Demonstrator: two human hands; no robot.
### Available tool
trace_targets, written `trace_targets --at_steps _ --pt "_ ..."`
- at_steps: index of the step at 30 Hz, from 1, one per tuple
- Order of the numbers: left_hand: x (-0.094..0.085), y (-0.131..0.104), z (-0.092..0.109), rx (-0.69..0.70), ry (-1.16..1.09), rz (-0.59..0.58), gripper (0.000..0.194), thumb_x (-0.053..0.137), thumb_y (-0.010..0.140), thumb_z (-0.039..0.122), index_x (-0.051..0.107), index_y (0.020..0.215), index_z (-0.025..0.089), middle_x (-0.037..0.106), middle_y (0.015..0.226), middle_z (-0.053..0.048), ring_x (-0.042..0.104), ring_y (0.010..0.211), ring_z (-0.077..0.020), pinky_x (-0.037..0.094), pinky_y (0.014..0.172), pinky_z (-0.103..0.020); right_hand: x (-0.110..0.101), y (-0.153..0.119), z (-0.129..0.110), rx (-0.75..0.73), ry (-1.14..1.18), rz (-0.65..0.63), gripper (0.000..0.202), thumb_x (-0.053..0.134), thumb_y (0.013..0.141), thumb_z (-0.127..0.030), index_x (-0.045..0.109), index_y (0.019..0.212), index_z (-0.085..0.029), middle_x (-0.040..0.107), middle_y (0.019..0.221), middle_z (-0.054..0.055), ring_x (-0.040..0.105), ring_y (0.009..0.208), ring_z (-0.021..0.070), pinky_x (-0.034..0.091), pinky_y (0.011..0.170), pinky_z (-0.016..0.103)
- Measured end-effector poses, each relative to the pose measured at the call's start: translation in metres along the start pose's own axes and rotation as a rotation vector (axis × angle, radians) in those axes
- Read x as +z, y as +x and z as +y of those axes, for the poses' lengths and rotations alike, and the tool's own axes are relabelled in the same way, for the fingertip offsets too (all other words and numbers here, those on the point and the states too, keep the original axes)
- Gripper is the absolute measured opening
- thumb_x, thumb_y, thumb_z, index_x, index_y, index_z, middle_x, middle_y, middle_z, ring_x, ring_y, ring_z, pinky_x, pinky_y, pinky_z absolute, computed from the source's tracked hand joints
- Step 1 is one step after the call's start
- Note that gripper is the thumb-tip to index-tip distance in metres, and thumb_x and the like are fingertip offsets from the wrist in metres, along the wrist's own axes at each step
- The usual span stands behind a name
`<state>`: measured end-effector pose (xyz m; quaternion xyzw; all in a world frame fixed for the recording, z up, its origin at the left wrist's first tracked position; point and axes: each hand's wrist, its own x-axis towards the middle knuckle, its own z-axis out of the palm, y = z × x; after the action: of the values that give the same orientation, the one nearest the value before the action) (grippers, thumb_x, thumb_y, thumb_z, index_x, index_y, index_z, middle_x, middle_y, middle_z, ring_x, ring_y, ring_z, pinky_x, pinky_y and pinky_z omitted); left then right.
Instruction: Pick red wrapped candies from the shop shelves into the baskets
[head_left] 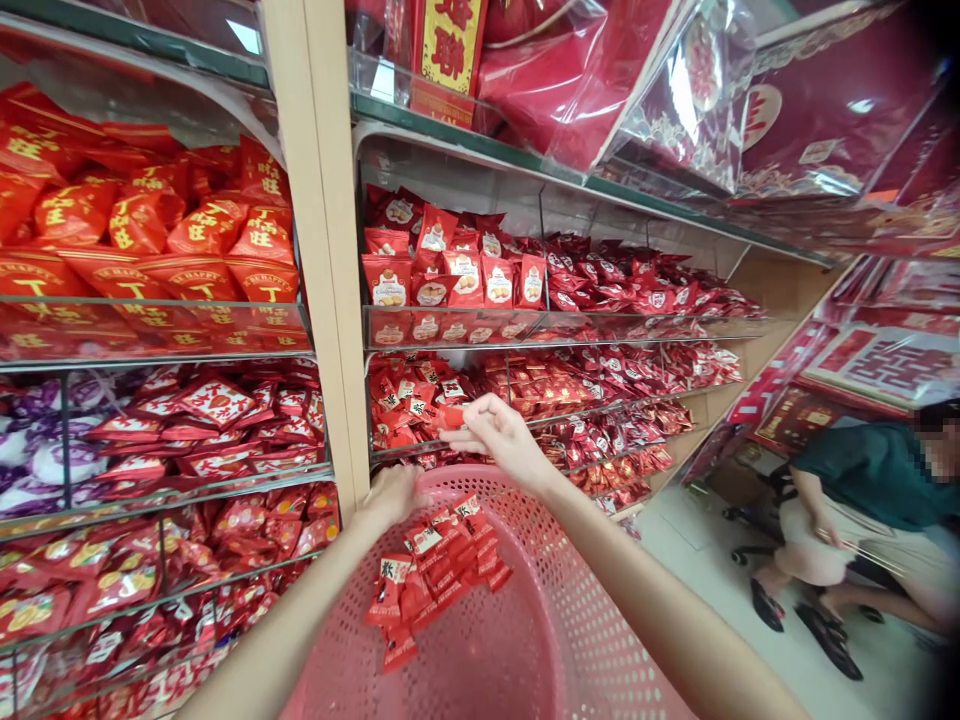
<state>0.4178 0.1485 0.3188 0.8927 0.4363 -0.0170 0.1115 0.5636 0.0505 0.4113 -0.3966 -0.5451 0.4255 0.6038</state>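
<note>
A pink perforated plastic basket stands in front of me below the shelf. Several small red wrapped packets with black characters on white lie inside it, toward the far side. My left hand is curled over the basket's left far rim. Above the far rim, my right hand pinches a red packet at the front of a shelf compartment. Similar packets fill that compartment, just left of my right fingers. What is inside the packets is hidden.
A wooden post divides the glass-fronted shelves. Red-orange packets fill the left shelf, with purple-and-white packets below. More red packets line the right shelves. A person sits on a chair at the right.
</note>
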Motion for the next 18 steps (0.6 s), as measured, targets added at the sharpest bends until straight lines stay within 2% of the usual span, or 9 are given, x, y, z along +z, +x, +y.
trace_targets --at_steps 3,5,8,13,18 --pt "0.004 0.001 -0.003 0.062 0.051 0.075 0.03 0.055 0.074 0.043 0.06 0.091 0.019 0.066 0.094 -0.012 0.062 0.091 -0.0259 0.043 0.073 -0.029 -0.006 -0.034 0.004 -0.11 -0.291 -0.115 0.014 0.05 0.085 -0.032 0.049 0.082 -0.019 0.053 0.108 0.006 0.057 0.098 0.0167 0.046 0.084 0.035" --pt "0.008 0.002 -0.006 0.056 0.044 0.092 0.03 0.055 0.074 0.044 0.06 0.091 0.02 0.066 0.093 -0.011 0.062 0.089 -0.0258 0.043 0.071 -0.029 -0.014 -0.054 0.013 -0.162 -0.517 -0.217 0.011 0.048 0.086 -0.027 0.052 0.081 -0.019 0.053 0.109 0.007 0.051 0.105 0.0167 0.042 0.088 0.034" --pt "0.012 0.003 -0.009 0.055 0.033 0.116 0.03 0.055 0.073 0.045 0.06 0.09 0.021 0.067 0.092 -0.01 0.062 0.087 -0.0263 0.043 0.068 -0.029 -0.028 -0.075 0.037 -0.157 -0.739 -0.335 0.01 0.045 0.087 -0.022 0.053 0.082 -0.018 0.053 0.106 0.008 0.046 0.11 0.017 0.04 0.088 0.032" --pt "0.011 0.003 -0.008 0.055 0.0 0.105 0.034 0.054 0.072 0.051 0.06 0.087 0.02 0.067 0.088 -0.01 0.063 0.086 -0.0254 0.043 0.067 -0.027 -0.046 -0.079 0.072 -0.144 -0.881 -0.418 0.01 0.044 0.087 -0.019 0.052 0.082 -0.018 0.051 0.112 0.009 0.047 0.111 0.0157 0.039 0.089 0.03" --pt "0.008 0.001 -0.006 0.05 -0.006 0.108 0.035 0.056 0.071 0.051 0.06 0.087 0.02 0.067 0.089 -0.01 0.063 0.087 -0.0261 0.042 0.068 -0.028 -0.049 -0.068 0.078 -0.147 -1.01 -0.529 0.018 0.035 0.09 -0.019 0.052 0.084 -0.018 0.055 0.111 0.008 0.047 0.111 0.0149 0.041 0.087 0.028"
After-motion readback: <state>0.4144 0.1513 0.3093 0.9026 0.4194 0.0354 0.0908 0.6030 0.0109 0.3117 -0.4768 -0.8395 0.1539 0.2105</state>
